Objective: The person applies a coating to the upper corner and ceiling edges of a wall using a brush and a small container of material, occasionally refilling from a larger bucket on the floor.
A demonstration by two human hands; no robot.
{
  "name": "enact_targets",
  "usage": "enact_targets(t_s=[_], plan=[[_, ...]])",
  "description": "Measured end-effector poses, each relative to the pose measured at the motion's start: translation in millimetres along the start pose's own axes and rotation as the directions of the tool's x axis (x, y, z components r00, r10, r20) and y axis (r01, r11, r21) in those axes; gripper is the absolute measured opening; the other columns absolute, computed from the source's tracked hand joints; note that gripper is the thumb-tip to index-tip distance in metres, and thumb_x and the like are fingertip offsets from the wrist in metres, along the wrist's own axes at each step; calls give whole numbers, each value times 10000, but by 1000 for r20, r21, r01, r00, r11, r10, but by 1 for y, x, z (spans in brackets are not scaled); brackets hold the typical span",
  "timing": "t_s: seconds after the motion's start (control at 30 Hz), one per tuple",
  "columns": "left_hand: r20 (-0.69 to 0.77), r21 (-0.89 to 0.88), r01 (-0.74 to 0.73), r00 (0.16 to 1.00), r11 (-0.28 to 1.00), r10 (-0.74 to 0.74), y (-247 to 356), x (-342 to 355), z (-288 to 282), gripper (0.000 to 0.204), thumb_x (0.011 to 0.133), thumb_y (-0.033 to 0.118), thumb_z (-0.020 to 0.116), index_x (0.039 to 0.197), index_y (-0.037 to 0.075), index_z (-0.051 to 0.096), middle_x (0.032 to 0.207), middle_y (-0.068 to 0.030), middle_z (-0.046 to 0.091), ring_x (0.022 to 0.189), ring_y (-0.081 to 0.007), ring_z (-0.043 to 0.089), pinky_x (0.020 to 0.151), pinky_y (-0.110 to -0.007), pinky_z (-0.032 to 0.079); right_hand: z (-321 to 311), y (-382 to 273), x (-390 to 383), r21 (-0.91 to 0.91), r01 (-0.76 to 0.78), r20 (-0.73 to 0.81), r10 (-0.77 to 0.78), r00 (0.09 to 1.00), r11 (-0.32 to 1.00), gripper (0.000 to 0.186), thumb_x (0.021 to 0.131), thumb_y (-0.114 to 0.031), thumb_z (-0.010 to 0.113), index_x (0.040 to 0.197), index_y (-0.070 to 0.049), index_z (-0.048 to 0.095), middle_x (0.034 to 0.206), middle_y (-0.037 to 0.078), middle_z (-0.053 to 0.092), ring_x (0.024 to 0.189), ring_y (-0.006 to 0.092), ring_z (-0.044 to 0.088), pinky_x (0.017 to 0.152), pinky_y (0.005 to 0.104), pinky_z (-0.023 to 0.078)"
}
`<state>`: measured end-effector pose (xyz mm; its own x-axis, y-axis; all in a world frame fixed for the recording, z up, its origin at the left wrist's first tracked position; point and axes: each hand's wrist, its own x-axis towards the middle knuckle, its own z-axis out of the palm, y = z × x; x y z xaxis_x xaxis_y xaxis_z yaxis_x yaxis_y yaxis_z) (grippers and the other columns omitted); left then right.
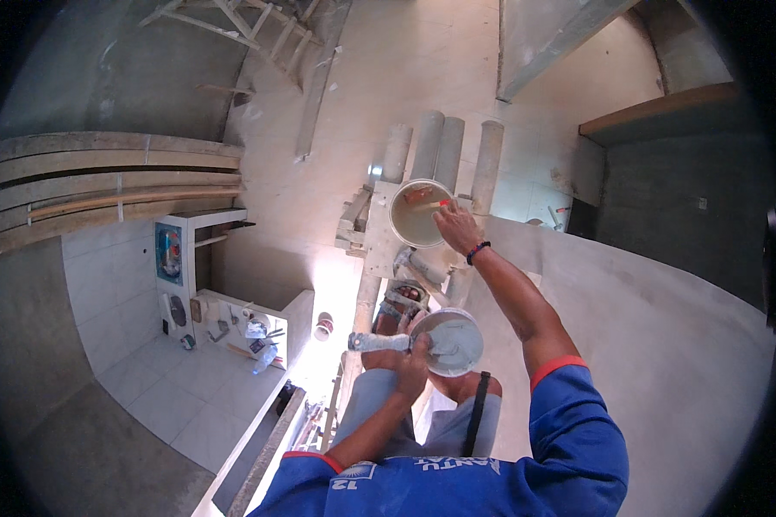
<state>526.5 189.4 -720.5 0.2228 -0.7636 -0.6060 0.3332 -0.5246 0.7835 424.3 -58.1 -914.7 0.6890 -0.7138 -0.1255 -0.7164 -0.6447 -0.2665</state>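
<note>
My right hand (457, 226) reaches to a larger bucket (414, 231) of cloudy liquid, its fingers closed on a tool with a red and pale handle (433, 205) at the rim. My left hand (412, 362), lower down, holds a small white tub (461, 340) of pale grey paste together with a paste-coated tool (371, 342) that sticks out to the left. The larger bucket rests on a board (378, 211) laid across pale round poles (424, 146). My sandalled foot (398, 306) shows above the small tub, on the narrow support.
Stacked planks (112, 153) line the left. Below them, a lower tiled area holds a white counter (272, 314) with tools and a bottle. A small cup (323, 326) stands left of the poles. A wooden ladder frame (233, 21) is at top left; a plastered surface (647, 336) extends right.
</note>
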Motion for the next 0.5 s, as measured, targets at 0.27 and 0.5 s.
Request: enact_targets(t_s=[0.27,0.5], plan=[[-61,-261,58,995,964,-77,-16,14,-10,452,975,123,450,1393,-37,382,1315,-128,513,1223,-215,477,1060,-329,348,92,24,52,-314,-59,94,93,991,948,260,874,-232,504,815,-83,708,778,95,677,1025,250,526,974,394,384],[-73,-140,37,996,989,-47,-3,30,-14,490,977,128,474,1415,-46,338,1350,-130,503,1246,-200,462,1057,-314,347,79,17,44,10,-254,320,238,917,967,214,846,-164,530,834,-46,708,825,164,706,843,320,687,697,444,541]])
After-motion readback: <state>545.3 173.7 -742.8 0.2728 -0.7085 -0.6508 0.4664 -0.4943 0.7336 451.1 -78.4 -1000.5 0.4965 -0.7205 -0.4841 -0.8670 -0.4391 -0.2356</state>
